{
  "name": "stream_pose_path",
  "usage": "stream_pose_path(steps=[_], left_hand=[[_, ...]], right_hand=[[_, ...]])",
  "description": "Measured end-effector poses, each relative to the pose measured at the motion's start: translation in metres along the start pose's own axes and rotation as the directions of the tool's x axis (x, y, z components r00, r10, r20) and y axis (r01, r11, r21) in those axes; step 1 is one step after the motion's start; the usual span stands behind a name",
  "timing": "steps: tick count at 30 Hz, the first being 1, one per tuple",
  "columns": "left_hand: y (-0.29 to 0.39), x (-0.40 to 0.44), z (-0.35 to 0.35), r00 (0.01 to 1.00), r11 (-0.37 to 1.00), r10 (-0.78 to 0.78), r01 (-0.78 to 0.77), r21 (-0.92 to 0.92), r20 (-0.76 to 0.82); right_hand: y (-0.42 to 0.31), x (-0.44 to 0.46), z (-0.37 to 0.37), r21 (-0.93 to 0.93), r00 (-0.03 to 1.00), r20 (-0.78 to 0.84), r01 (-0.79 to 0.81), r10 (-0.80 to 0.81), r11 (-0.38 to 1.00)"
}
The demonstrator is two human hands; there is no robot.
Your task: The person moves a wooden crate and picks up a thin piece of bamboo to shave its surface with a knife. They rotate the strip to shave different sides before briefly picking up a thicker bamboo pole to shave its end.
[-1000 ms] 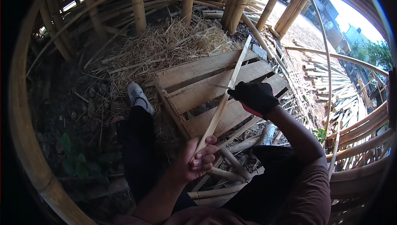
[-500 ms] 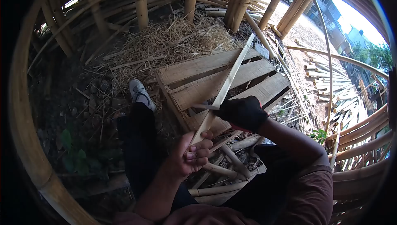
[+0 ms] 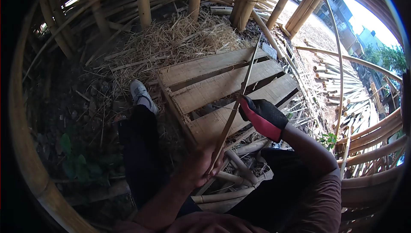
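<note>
My bare left hand [image 3: 200,164] is wrapped round the lower end of a long, thin bamboo strip [image 3: 234,112]. The strip slants up and away over a slatted wooden crate [image 3: 205,68], its narrow edge turned to the camera. My right hand [image 3: 263,116], in a black and red glove, is closed at the middle of the strip, against its right side. It holds a knife, of which only a faint thin line of blade shows left of the strip; the handle is hidden in the glove.
Dry shavings [image 3: 180,40] lie behind the crate, near upright bamboo posts [image 3: 143,4]. Cut bamboo poles [image 3: 342,83] are piled outside at the right. A shoe [image 3: 141,94] stands left of the crate, and bamboo pieces [image 3: 242,169] lie below it.
The strip has turned from its broad face to its edge. My right hand first slid down along it, then moved slightly back up and rolled, so that the glove's red side shows.
</note>
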State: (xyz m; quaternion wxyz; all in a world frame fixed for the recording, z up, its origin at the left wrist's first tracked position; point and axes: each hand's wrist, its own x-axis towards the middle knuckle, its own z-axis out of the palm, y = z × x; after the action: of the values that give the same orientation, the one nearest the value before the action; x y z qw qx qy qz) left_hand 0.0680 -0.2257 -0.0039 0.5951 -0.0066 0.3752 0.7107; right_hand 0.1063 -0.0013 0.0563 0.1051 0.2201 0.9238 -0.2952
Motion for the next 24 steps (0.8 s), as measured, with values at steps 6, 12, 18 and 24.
stream_pose_path(steps=[6, 12, 18, 24], left_hand=[[-0.003, 0.002, -0.002, 0.997, 0.999, -0.050, 0.049, -0.021, -0.051], [-0.005, -0.001, 0.002, 0.996, 0.992, -0.080, 0.075, -0.105, -0.044], [-0.004, 0.001, -0.005, 0.996, 0.984, -0.090, 0.086, -0.158, -0.015], [0.000, -0.004, -0.002, 0.997, 0.989, -0.079, 0.080, -0.123, 0.011]], right_hand=[[-0.023, -0.024, 0.047, -0.071, 0.989, -0.129, -0.081, 0.071, 0.994], [-0.015, -0.022, 0.062, -0.377, 0.925, -0.302, 0.107, -0.231, 0.920], [0.004, 0.011, 0.048, -0.426, 0.893, -0.378, 0.065, -0.243, 0.902], [0.001, -0.010, 0.060, -0.423, 0.929, -0.310, 0.055, -0.201, 0.905]])
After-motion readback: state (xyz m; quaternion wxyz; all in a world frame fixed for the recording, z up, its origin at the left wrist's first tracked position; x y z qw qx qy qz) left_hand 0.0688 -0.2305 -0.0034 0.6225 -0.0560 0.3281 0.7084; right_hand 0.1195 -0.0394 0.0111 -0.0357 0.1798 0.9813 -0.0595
